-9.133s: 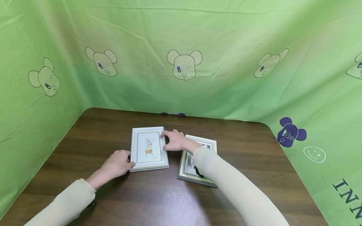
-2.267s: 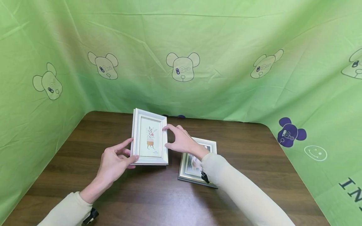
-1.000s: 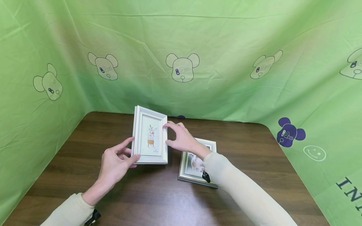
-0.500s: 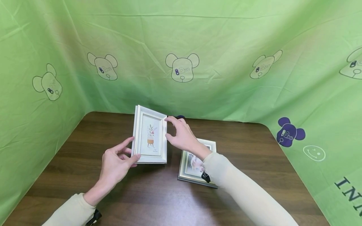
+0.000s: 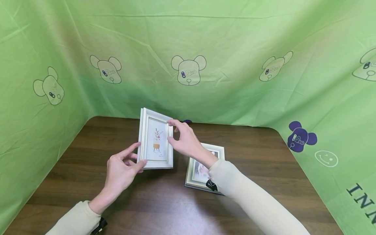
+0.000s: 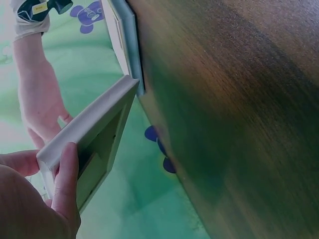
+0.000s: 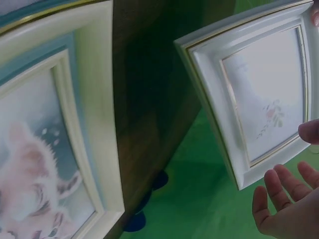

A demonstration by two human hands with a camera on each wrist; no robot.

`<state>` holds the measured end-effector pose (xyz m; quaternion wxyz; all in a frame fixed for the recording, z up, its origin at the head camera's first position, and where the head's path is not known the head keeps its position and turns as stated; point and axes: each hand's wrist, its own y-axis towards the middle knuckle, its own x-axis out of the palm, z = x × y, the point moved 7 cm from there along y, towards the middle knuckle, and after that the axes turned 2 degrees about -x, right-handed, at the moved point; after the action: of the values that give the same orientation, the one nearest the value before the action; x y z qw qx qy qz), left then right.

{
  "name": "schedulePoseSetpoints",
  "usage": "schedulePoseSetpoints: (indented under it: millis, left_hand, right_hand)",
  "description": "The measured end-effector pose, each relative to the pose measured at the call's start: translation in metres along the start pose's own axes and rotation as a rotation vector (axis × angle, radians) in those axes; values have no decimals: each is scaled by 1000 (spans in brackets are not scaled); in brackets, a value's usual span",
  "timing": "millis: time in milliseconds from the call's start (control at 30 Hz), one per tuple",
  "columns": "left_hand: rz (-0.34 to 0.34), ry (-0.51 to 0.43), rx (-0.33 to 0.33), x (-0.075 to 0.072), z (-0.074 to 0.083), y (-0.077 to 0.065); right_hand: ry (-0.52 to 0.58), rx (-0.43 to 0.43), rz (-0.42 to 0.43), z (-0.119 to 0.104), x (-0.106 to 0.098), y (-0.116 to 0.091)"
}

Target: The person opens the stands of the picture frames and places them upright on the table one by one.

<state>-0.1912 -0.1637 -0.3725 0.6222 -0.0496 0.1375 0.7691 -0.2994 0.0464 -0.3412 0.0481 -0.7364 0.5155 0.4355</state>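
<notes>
In the head view my left hand (image 5: 121,169) pinches the lower left corner of a white picture frame (image 5: 156,165), thumb in front and fingers behind. The picture frame is raised and tilted, its potted-plant print facing me. The left wrist view shows its back beside the left thumb (image 6: 67,179). My right hand (image 5: 186,140) is at the frame's right border, with bent index finger and thumb overlapping the front edge; its other fingers (image 7: 279,186) are loosely spread in the right wrist view. Firm contact cannot be told. A second picture frame (image 5: 191,181) lies on the table, partly under my right forearm.
The dark wooden table (image 5: 158,209) spans the foreground. Green cloth (image 5: 235,98) with bear-head drawings hangs behind it and along both sides. A black strap (image 5: 211,185) shows at my right cuff.
The white picture frame was flat on the table and is now raised and tilted. My right hand has slid up its right edge, then shifted left over the border. The second frame stayed put.
</notes>
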Motion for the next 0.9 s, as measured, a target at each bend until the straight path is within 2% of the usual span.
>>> schedulePoseSetpoints:
  millis: [367, 900]
  left_hand:
    - [16, -4, 58, 1, 6, -2]
    - [47, 58, 149, 4, 17, -3]
  right_hand:
    - [57, -37, -6, -18, -2, 1]
    - [146, -82, 7, -49, -1, 8]
